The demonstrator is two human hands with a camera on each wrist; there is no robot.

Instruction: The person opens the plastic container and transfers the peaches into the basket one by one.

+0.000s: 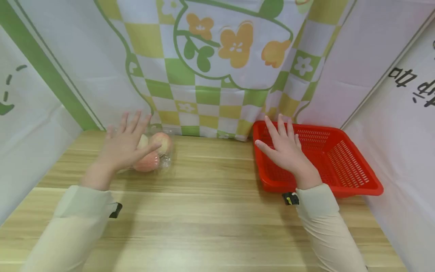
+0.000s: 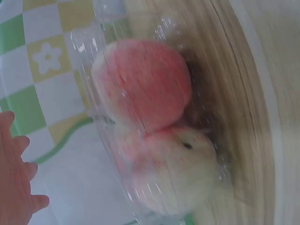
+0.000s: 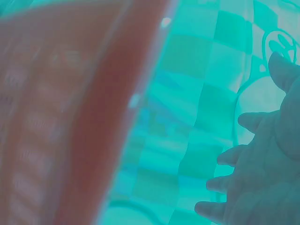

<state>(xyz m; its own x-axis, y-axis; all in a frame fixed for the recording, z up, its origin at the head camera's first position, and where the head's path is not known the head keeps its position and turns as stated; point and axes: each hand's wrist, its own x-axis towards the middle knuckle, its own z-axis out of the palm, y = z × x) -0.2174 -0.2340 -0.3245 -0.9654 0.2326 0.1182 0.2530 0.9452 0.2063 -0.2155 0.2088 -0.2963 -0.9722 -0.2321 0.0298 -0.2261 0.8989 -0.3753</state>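
At the left, a clear plastic box (image 1: 166,160) of peaches stands on the wooden table. A reddish peach (image 1: 147,162) and a paler pink one (image 1: 163,142) show inside it; the left hand partly hides the rest. With fingers spread, my left hand (image 1: 124,149) hovers over the box and grips nothing. The left wrist view shows the peaches (image 2: 143,84) closely through the plastic, with fingers at the edge. Over the left part of a red slotted basket (image 1: 350,164), my right hand (image 1: 287,151) is held with its fingers apart. That hand (image 3: 262,164) holds nothing.
Wooden tabletop (image 1: 204,181) lies between the box and the basket. A green, yellow and white checked cloth (image 1: 207,105) hangs behind the table's far edge. White cloth walls (image 1: 404,124) stand on both sides, close to the basket at the right.
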